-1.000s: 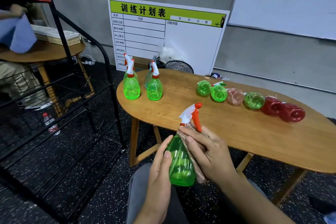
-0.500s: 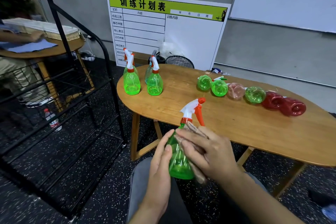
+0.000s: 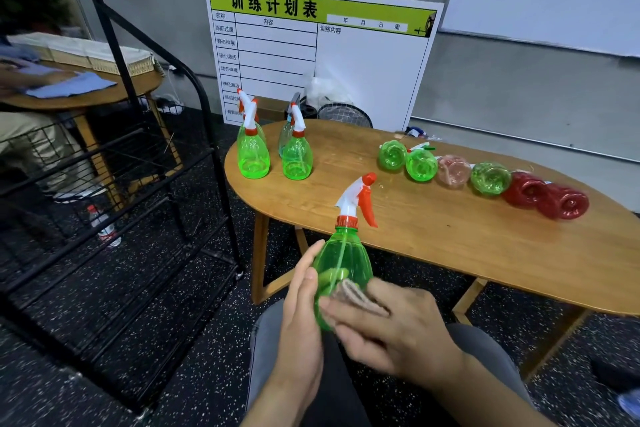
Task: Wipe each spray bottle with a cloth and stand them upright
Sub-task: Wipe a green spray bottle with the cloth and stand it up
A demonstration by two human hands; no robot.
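Translucent green plastic spray bottle (image 3: 343, 263): left hand (image 3: 304, 308) grips it; right hand (image 3: 391, 322) presses beige cloth (image 3: 349, 291). Rotate bottle; wipe every side.

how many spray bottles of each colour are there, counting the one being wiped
green: 8
pink: 1
red: 2
total: 11, with two upright ones partly hidden behind others
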